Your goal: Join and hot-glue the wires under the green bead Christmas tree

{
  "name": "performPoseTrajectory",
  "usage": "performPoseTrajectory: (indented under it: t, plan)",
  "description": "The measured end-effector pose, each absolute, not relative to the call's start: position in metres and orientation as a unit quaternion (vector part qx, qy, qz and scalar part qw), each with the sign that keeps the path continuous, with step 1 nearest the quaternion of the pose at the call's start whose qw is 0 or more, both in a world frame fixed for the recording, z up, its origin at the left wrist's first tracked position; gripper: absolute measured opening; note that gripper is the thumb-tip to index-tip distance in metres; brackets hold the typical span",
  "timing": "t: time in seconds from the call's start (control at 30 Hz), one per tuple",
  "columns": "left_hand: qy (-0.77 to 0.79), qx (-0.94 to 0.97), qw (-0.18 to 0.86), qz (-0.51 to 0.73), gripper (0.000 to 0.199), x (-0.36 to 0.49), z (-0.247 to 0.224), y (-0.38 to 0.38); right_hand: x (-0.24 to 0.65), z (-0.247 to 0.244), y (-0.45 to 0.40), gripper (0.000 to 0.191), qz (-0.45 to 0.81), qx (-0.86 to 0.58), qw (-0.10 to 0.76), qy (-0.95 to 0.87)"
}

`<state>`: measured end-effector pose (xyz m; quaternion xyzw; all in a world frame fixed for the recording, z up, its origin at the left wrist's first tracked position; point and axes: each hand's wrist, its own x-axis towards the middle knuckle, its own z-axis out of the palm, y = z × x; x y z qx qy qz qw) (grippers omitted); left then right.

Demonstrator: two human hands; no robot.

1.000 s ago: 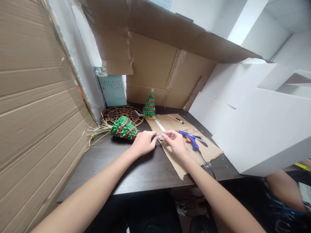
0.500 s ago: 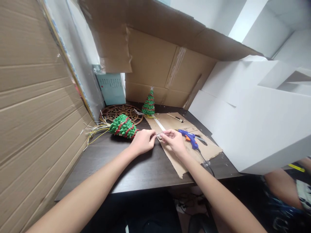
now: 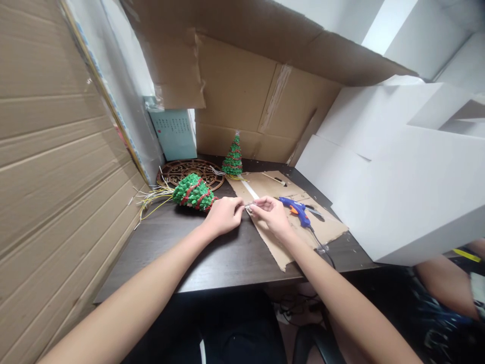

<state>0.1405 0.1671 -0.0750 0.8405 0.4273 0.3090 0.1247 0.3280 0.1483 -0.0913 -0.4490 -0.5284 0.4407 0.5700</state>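
Note:
My left hand (image 3: 226, 216) and my right hand (image 3: 271, 216) meet over the left edge of a cardboard sheet (image 3: 271, 247). Both have pinched fingers around something small and pale, too small to name. A green tree with red garland (image 3: 194, 193) lies on its side, its tip hidden by my left hand, with white and yellow wires (image 3: 153, 197) spreading from its base. A smaller green tree (image 3: 233, 159) stands upright at the back. Right of my right hand, a blue glue gun (image 3: 297, 210) rests on the cardboard.
A round patterned brown plate (image 3: 166, 174) lies behind the fallen tree, near a light blue box (image 3: 176, 135). A brush (image 3: 276, 179) lies on the cardboard. Cardboard walls (image 3: 238, 81) and white panels (image 3: 397, 167) surround the dark table (image 3: 215, 263). Another person's arm (image 3: 445, 285) shows at the right.
The camera view has shifted slightly, moving the scene up a little. Both hands stay together in nearly the same pinched pose.

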Motion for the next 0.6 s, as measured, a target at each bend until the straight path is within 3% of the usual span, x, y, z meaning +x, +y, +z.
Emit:
performPoseTrajectory:
  t: [0.6]
  plan:
    - [0.436, 0.842, 0.114, 0.296, 0.021, 0.1403, -0.0702, 0.1639, 0.3266, -0.091, 0.148, 0.051, 0.431, -0.47, 0.564, -0.525]
